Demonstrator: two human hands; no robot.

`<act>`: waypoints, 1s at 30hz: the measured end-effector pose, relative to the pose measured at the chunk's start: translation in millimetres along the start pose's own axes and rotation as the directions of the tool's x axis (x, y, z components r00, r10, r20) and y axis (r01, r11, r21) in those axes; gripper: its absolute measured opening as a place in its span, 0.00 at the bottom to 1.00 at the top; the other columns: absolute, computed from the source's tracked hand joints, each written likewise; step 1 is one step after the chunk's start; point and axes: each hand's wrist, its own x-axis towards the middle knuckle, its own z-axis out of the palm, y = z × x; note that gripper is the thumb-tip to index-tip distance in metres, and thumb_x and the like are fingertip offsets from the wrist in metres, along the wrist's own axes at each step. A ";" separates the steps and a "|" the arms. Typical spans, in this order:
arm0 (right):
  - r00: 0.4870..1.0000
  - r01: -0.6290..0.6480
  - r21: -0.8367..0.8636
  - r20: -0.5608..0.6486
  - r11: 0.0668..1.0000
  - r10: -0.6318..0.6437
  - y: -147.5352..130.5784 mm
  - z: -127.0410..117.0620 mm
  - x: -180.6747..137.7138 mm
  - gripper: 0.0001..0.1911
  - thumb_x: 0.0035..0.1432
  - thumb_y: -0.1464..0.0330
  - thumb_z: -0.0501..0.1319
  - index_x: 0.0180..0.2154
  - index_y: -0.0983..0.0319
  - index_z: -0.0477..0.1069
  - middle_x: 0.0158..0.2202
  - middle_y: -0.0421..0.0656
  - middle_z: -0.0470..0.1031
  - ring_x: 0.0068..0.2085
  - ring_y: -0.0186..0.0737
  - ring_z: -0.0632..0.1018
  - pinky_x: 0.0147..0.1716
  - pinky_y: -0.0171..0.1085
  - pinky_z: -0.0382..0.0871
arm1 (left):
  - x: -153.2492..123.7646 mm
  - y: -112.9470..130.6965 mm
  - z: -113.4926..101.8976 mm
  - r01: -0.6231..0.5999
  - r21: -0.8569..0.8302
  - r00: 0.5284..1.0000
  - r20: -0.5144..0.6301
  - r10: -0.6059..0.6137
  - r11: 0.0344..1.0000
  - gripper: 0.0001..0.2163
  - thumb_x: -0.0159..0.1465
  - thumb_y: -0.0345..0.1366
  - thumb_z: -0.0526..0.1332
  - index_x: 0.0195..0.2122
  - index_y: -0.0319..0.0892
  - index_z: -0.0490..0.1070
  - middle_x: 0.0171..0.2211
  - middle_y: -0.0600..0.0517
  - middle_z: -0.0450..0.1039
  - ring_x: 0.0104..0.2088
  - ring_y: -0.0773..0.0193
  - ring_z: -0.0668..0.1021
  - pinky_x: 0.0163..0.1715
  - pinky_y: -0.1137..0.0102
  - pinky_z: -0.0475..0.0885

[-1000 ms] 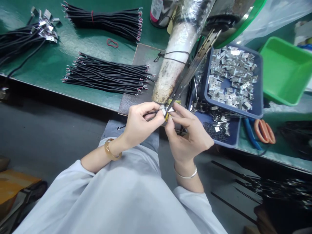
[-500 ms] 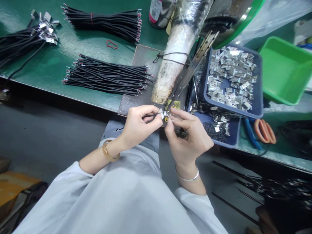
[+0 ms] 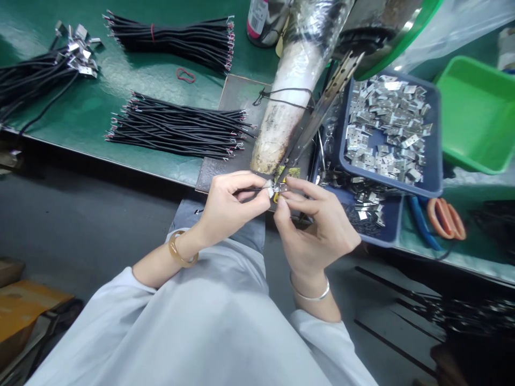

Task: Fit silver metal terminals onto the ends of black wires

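My left hand [image 3: 235,206] is closed in a pinch on a black cable [image 3: 250,190], whose end points toward my other hand. Something white covers or sits at those fingertips. Beside it, my right hand [image 3: 316,222] has thumb and fingers bent around a small shiny metal piece [image 3: 281,187] at the cable's end. How the metal piece and the wires join is too small to make out. Both hands are at the bench's front edge, just below the tip of a wrapped white tube [image 3: 277,123] and a perforated metal strip [image 3: 322,107].
Bundles of black cables [image 3: 173,126] lie on the green bench [image 3: 92,115], and cables with metal ends [image 3: 82,53] lie farther left. On the right are a blue tray [image 3: 434,134] of metal brackets, a lower tray [image 3: 392,230], a green bin [image 3: 478,118] and orange-handled pliers [image 3: 446,219].
My right fingers have shifted slightly right at the metal piece, which shows a little more now. My left hand keeps its pinch. The view has moved slightly.
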 end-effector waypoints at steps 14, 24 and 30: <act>0.999 -0.034 -0.005 0.006 0.999 0.034 -1.1 -0.1 2.8 0.08 0.56 0.78 0.69 0.33 0.61 0.75 0.38 0.42 0.83 0.41 0.38 0.84 0.40 0.35 0.80 | -0.3 -3.2 -2.5 -0.223 0.193 0.975 0.023 0.223 0.956 0.07 0.59 0.27 0.61 0.24 0.36 0.76 0.19 0.57 0.65 0.20 0.75 0.62 0.22 0.75 0.57; 0.999 -0.019 0.007 0.041 1.000 0.018 0.4 -0.8 -2.9 0.09 0.56 0.78 0.68 0.32 0.61 0.72 0.38 0.41 0.83 0.41 0.38 0.85 0.40 0.35 0.80 | 2.0 -1.6 -7.8 -0.073 0.106 0.994 0.090 0.063 0.992 0.07 0.57 0.28 0.61 0.24 0.36 0.78 0.20 0.55 0.70 0.20 0.76 0.62 0.19 0.77 0.56; 0.999 -0.022 -0.009 0.029 1.000 0.022 2.3 1.0 -3.1 0.09 0.56 0.78 0.69 0.33 0.60 0.73 0.37 0.40 0.83 0.41 0.37 0.84 0.40 0.34 0.79 | -0.7 -3.0 -5.9 -0.146 0.178 0.988 0.079 0.134 0.973 0.07 0.58 0.26 0.61 0.25 0.36 0.77 0.20 0.56 0.69 0.20 0.76 0.63 0.21 0.77 0.57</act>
